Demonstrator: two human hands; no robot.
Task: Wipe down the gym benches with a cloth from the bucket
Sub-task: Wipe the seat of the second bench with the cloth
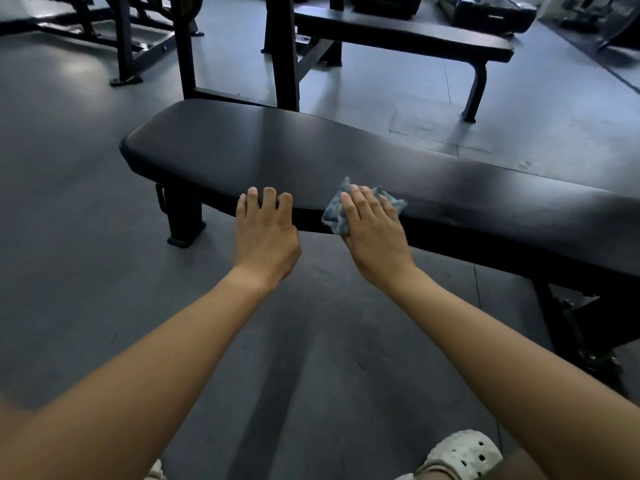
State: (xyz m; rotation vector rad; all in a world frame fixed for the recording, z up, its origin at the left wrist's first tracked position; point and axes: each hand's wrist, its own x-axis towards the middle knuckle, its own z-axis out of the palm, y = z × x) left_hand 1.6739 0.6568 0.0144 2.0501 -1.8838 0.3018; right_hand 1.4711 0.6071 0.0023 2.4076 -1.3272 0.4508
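A long black padded bench [263, 150] runs from centre left to the right edge in front of me. My right hand [374, 233] lies flat, fingers straight, on a crumpled blue-and-white cloth [334, 214] and presses it against the bench's near edge. My left hand [265, 233] rests on the same edge a little to the left, its fingertips curled over the pad's rim. No bucket is in view.
A second black bench [398, 31] stands behind at upper right. Black rack uprights [284, 53] rise just behind the near bench, and more machine frames [124, 39] stand at upper left. Grey rubber floor [69, 202] lies all around. My light shoe [464, 455] shows at the bottom.
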